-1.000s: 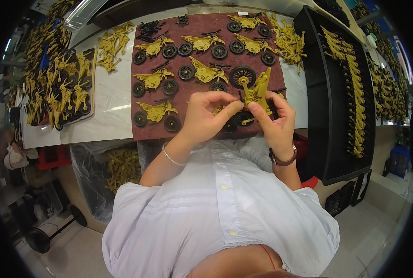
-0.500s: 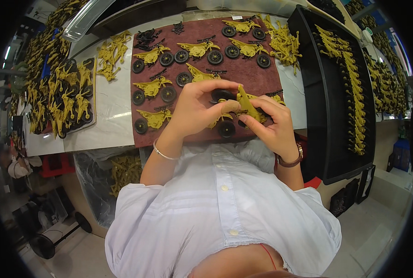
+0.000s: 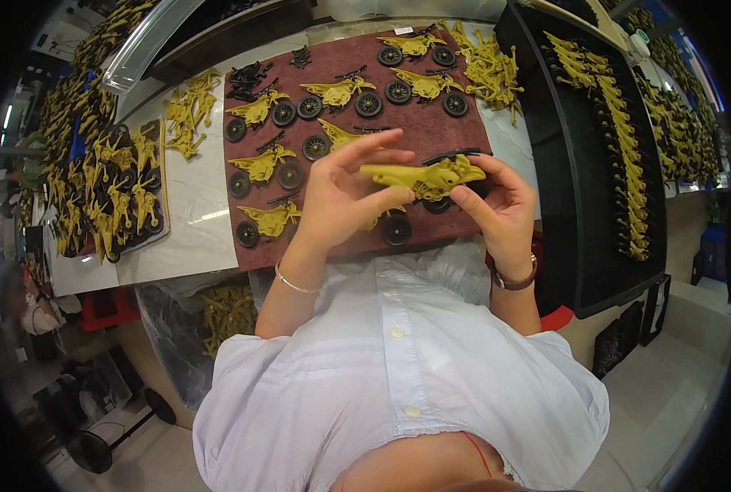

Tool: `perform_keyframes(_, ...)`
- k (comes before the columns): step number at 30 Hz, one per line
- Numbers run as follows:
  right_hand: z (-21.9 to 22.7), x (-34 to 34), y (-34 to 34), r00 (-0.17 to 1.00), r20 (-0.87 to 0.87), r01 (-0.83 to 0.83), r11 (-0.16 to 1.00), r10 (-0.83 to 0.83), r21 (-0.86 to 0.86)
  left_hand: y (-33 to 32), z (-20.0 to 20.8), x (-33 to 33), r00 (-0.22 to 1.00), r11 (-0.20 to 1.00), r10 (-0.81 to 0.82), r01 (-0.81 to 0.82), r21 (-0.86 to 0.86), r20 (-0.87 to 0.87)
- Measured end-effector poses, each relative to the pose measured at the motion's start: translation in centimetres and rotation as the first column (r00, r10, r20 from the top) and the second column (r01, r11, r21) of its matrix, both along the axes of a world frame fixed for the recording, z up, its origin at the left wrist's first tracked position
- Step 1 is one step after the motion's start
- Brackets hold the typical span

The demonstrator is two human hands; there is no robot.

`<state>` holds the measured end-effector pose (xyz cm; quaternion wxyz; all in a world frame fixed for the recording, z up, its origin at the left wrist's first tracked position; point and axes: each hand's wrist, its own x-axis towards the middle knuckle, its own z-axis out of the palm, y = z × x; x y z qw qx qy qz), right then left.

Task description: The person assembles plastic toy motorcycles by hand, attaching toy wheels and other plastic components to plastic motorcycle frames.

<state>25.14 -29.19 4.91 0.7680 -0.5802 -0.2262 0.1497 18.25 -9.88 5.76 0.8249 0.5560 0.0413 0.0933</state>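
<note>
Both hands hold a yellow plastic toy motorbike body [image 3: 425,176] level above the near edge of a dark red mat [image 3: 415,123]. My left hand [image 3: 342,197] pinches its left end between thumb and fingers. My right hand [image 3: 498,205] grips its right end, where a black wheel [image 3: 451,154] shows at the top. A loose black wheel [image 3: 396,230] lies on the mat just below the hands. Several assembled yellow motorbikes with black wheels [image 3: 338,92] lie in rows on the mat beyond.
A heap of yellow bike parts [image 3: 490,70] lies at the mat's far right and more [image 3: 187,115] lie on the white table to its left. A black tray [image 3: 124,197] on the left and a long black tray [image 3: 603,148] on the right hold yellow bikes. A bag of parts [image 3: 226,307] hangs below the table.
The yellow bike body went from upright to lying level between both hands. My hands lifted a little away from the mat and my left fingers spread out.
</note>
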Motion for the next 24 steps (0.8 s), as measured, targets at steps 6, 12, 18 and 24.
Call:
perform_keyframes(6, -0.1, -0.5, 0.1, 1.0, -0.009, 0.028, 1.0, -0.028, 0.013, -0.6, -1.1, -0.6, 0.988, 0.979, -0.155, 0.156, 0.127, -0.016)
perform_keyframes(12, 0.3, -0.7, 0.2, 0.999, 0.031, 0.016, 1.0, -0.016, 0.008, -1.5, -0.8, -0.6, 0.99, 0.896, -0.134, 0.137, 0.422, -0.037)
perform_keyframes(18, 0.5, -0.2, -0.5, 0.992, 0.122, 0.033, 0.998, -0.026, -0.055, -1.7, -0.4, -0.5, 0.994, 0.903, -0.05, 0.003, 0.429, 0.099)
perform_keyframes(24, 0.4, 0.1, -1.0, 0.958, 0.284, 0.06, 0.99, -0.022, -0.127, -1.4, 0.7, -0.1, 0.97, 0.795, -0.115, -0.04, 0.606, 0.215)
